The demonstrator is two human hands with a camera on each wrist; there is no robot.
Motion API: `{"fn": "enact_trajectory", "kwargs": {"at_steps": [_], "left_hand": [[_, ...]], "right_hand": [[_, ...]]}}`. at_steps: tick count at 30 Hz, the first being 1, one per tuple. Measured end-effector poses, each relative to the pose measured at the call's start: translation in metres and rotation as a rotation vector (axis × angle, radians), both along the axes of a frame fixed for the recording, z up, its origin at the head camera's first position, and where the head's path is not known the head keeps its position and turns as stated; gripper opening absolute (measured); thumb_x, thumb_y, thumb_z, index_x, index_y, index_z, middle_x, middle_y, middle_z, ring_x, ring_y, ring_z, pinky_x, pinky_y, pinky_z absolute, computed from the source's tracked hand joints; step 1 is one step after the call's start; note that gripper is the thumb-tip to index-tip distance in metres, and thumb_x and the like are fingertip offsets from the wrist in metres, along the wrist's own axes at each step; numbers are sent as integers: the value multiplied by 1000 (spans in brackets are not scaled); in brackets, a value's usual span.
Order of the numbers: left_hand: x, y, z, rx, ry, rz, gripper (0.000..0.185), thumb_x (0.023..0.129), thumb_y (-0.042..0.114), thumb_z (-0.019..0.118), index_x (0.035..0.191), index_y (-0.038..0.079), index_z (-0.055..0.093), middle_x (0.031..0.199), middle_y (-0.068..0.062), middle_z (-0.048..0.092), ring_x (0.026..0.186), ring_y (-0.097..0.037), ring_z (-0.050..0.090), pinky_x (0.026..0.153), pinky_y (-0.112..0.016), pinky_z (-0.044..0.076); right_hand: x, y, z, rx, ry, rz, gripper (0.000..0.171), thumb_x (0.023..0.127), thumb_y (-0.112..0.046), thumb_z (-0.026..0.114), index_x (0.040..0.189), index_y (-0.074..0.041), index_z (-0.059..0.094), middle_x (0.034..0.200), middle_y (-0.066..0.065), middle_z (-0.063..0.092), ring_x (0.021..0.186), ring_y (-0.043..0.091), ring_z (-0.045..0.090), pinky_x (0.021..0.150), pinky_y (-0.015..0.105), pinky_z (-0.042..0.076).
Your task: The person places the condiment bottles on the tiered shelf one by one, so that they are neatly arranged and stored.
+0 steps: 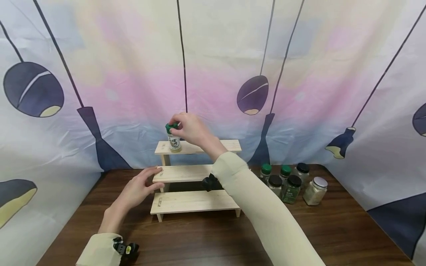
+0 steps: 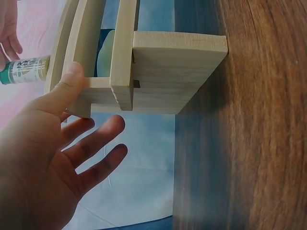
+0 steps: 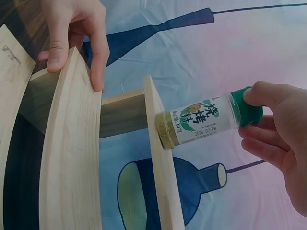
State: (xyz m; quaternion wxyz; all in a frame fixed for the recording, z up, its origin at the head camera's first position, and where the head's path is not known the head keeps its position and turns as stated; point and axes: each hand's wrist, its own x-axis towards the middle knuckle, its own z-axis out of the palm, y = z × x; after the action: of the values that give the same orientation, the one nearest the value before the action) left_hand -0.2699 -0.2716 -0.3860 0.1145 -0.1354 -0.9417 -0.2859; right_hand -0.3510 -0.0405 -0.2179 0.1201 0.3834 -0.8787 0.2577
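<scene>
A small seasoning jar (image 3: 192, 120) with a green cap, a white label and brown powder at its bottom stands at the left end of the top tier. My right hand (image 1: 190, 127) pinches its green cap (image 3: 247, 106) between thumb and fingers. The jar's base is right at the board's surface. Below, my left hand (image 1: 136, 188) holds the left end of the middle tier of the wooden step rack (image 1: 196, 201), thumb at the front edge and index finger toward the back. Its other fingers extend beside the rack in the left wrist view.
Several spice jars with green, black and pale lids, among them a pale-lidded jar (image 1: 315, 191), stand on the brown table (image 1: 186, 240) right of the rack. A printed cloth (image 1: 213, 48) hangs close behind the rack. My right forearm crosses over the lower tiers.
</scene>
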Motion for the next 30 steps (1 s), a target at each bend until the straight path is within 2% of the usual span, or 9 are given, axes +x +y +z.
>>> {"fn": "enact_trajectory", "kwargs": {"at_steps": [6, 12, 15, 24, 30], "left_hand": [[0, 0, 0, 11, -5, -4, 65, 90, 38, 72, 146, 13, 51, 153, -18, 43, 72, -6, 64, 68, -31, 53], [0, 1, 0, 9, -13, -2, 65, 90, 39, 72, 146, 13, 50, 153, -18, 43, 73, -7, 64, 69, -32, 53], [1, 1, 0, 20, -21, -4, 65, 91, 38, 72, 146, 13, 50, 154, -18, 42, 73, -8, 65, 69, -31, 54], [-1, 3, 2, 4, -8, -8, 66, 90, 40, 72, 146, 13, 50, 153, -18, 43, 73, -9, 66, 68, -30, 53], [0, 3, 0, 22, -12, -15, 64, 92, 39, 70, 146, 12, 49, 153, -19, 41, 72, -14, 69, 68, -30, 54]], "right_hand": [[-3, -2, -3, -26, -25, -4, 27, 99, -26, 63, 123, -14, 67, 119, 2, 66, 103, 12, 66, 80, 22, 54], [-2, 4, -7, -64, 9, 19, 39, 99, -29, 64, 134, -12, 61, 134, 4, 61, 108, 17, 67, 87, 24, 55], [1, 11, -9, -103, 30, 17, 41, 99, -29, 63, 136, -12, 59, 136, 4, 60, 110, 17, 66, 90, 27, 54], [8, 44, -17, -232, 119, 0, 32, 98, -19, 65, 126, -6, 65, 124, 9, 67, 107, 24, 66, 94, 37, 53], [21, 66, -26, -249, 128, -40, 32, 97, -20, 66, 127, -8, 65, 122, 8, 67, 110, 22, 63, 97, 36, 51]]}}
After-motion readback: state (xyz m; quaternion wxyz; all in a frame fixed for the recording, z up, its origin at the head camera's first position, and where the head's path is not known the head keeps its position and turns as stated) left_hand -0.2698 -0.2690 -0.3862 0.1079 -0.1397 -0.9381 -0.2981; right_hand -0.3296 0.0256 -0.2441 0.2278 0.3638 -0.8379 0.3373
